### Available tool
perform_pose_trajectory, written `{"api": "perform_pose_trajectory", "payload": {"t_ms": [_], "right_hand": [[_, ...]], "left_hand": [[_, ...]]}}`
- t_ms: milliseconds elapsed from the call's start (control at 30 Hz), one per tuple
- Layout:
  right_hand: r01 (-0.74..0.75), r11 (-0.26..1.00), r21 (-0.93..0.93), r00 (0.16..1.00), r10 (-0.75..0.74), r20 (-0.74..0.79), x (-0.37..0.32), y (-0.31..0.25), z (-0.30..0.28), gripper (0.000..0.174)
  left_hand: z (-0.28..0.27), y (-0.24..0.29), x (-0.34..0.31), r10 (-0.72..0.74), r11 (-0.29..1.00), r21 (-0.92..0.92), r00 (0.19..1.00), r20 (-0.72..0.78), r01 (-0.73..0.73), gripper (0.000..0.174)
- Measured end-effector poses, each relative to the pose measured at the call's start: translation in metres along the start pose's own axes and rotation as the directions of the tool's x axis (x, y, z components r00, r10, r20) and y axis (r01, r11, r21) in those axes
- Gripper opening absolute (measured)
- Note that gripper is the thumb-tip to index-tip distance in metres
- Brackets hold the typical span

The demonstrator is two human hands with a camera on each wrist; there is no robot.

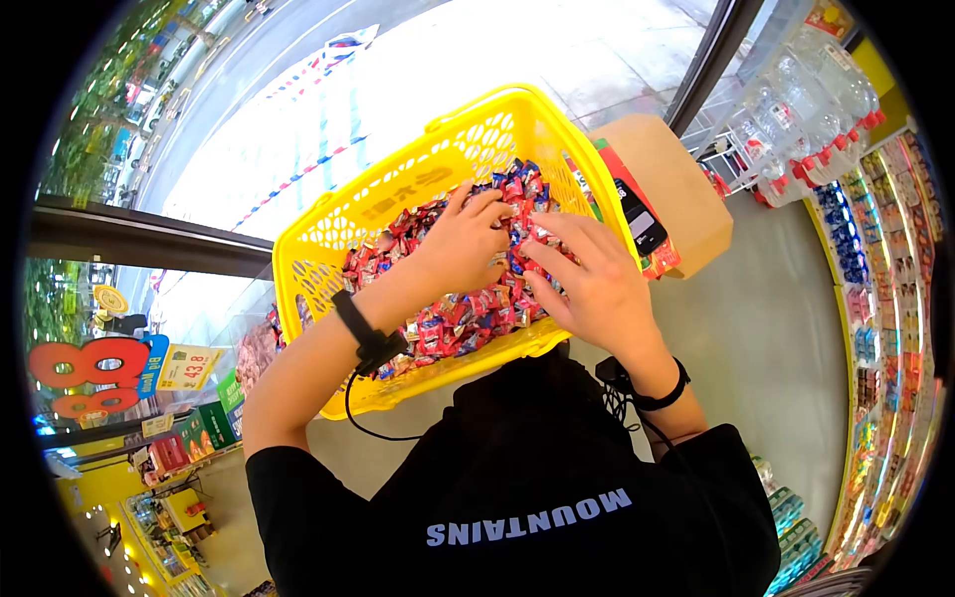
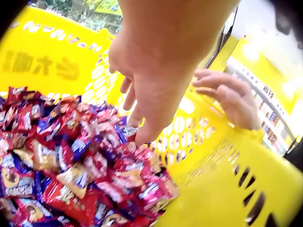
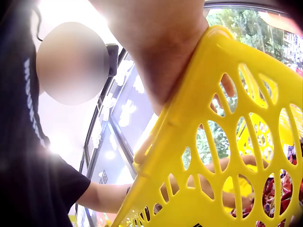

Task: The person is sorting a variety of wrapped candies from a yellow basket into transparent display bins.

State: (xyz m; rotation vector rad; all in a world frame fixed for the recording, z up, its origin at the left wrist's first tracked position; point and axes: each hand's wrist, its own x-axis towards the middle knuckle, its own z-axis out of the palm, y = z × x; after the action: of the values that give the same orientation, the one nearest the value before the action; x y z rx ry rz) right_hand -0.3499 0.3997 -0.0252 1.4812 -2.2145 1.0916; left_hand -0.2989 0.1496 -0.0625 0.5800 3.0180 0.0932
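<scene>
A yellow plastic basket (image 1: 398, 189) holds a deep heap of small wrapped candies (image 1: 458, 323) in red, blue, pink and gold. My left hand (image 1: 463, 244) reaches over the near side into the heap, fingers bent downward. In the left wrist view its thumb and fingertips pinch a blue-wrapped candy (image 2: 125, 133) at the heap's surface. The right hand (image 1: 592, 274) hangs over the basket's right part with fingers spread and loosely bent, holding nothing. Through the holes of the basket wall (image 3: 203, 142), the right wrist view shows only bits of fingers.
Right of the basket stands a cardboard box (image 1: 676, 179) with a dark phone-like device (image 1: 640, 217) beside it. Packs of bottles (image 1: 796, 114) and stocked shelves (image 1: 875, 298) line the right. Window frames (image 1: 149, 234) border the left, above price signs (image 1: 189, 366).
</scene>
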Motion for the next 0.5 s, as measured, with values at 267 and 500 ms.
{"api": "perform_pose_trajectory", "payload": {"t_ms": [267,500], "right_hand": [[0.195,0.962,0.193,0.979,-0.203,0.025,0.008,-0.005,-0.011,0.035],[0.280,0.926,0.252,0.938,-0.320,0.133,0.019,-0.024,0.002,0.029]], "left_hand": [[-0.082,0.045,-0.037,-0.065,0.898,-0.440,0.987,-0.144,-0.005,0.030],[-0.097,0.067,-0.090,-0.237,0.811,-0.572,0.963,-0.130,0.122,0.028]]}}
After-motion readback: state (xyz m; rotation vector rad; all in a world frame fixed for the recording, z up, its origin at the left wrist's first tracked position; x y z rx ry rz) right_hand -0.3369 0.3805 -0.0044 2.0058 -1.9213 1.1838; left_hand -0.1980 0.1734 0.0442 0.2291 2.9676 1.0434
